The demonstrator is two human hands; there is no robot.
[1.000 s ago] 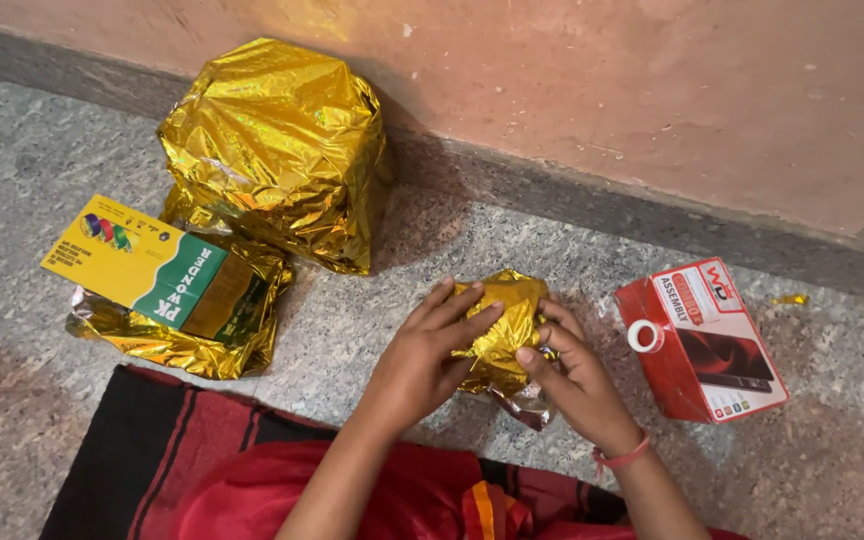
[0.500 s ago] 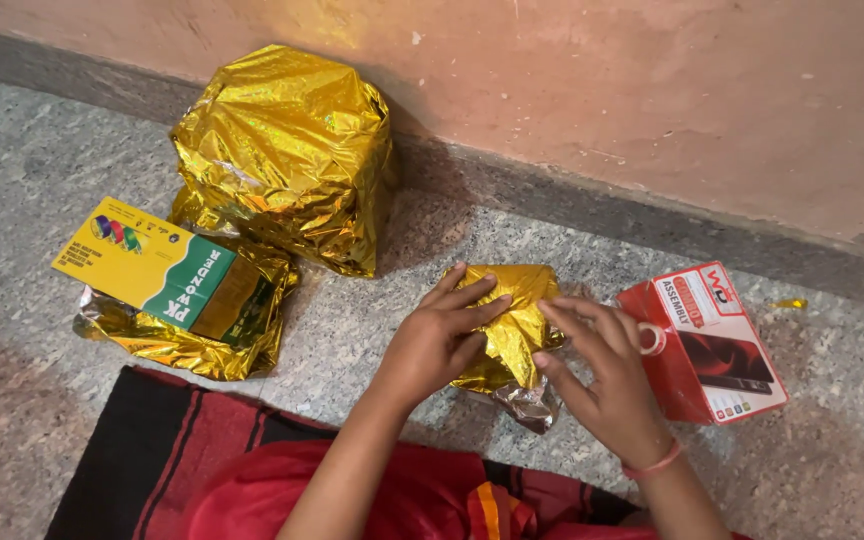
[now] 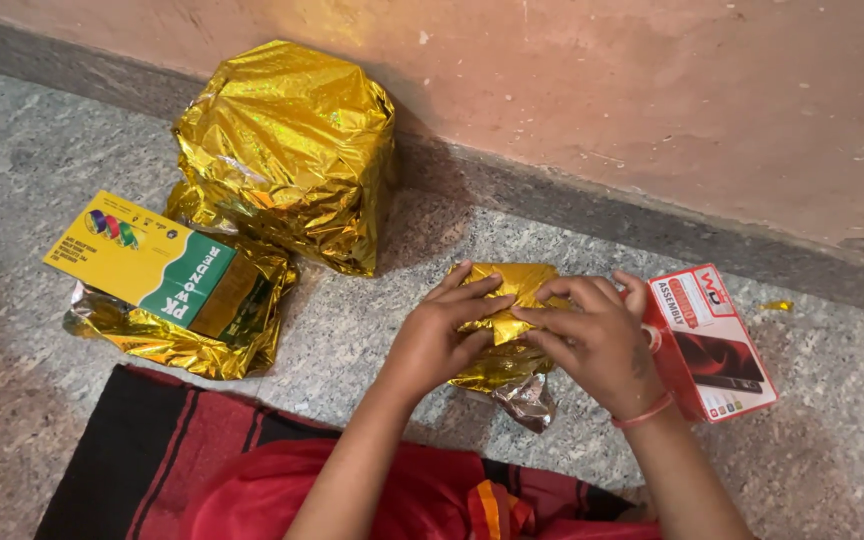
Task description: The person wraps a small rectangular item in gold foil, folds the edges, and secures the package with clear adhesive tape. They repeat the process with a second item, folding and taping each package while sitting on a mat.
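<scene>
A small parcel in crinkled gold foil (image 3: 512, 352) lies on the speckled stone floor in front of me. My left hand (image 3: 444, 335) presses flat on its left and top side, fingers spread. My right hand (image 3: 592, 340) lies over its right side, fingertips pinching a fold of foil against the top. A loose silvery foil end (image 3: 527, 400) sticks out below the parcel. A pink band circles my right wrist.
A large gold-wrapped bundle (image 3: 287, 150) stands by the pink wall. A yellow and green box (image 3: 142, 260) rests on gold foil at the left. A red box (image 3: 717, 340) lies right of my hands. A red and black cloth (image 3: 182, 460) covers my lap.
My right hand moved from the parcel's lower right up onto its top, folding foil over. The tape ring seen on the red box is now hidden. My left hand stayed put.
</scene>
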